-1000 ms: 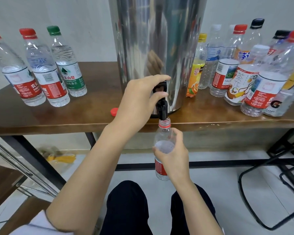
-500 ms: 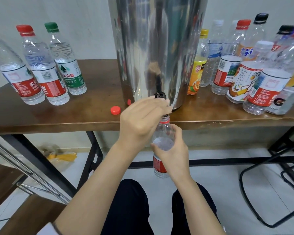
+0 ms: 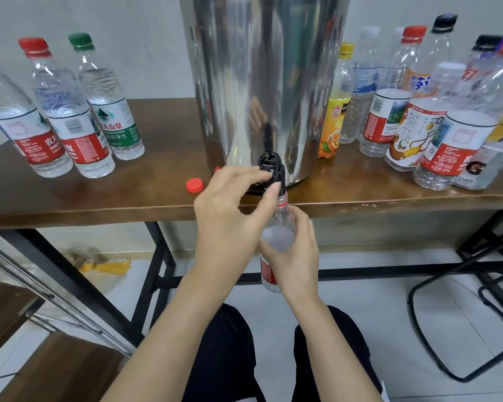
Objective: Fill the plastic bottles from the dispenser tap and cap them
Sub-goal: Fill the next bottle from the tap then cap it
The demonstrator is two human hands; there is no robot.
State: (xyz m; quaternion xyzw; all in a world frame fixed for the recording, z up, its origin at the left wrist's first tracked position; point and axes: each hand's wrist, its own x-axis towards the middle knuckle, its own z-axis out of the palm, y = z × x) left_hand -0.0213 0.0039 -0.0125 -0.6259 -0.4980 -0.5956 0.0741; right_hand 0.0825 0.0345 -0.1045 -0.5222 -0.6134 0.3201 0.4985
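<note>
Right hand is wrapped around the water bottle, holding it upright just below the table edge, neck right under the spout. Left hand sits just above it, thumb and fingers pinching the black tap of the steel dispenser. Water looks up near the shoulder, so I'd guess capping comes next. The loose red cap lies on the tabletop just left of the left hand, so that's the nearer hand.

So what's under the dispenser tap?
An uncapped plastic bottle, gripped by the right hand, its neck just beneath the tap. The left hand partly covers that gap, so any water stream is hidden.
</note>
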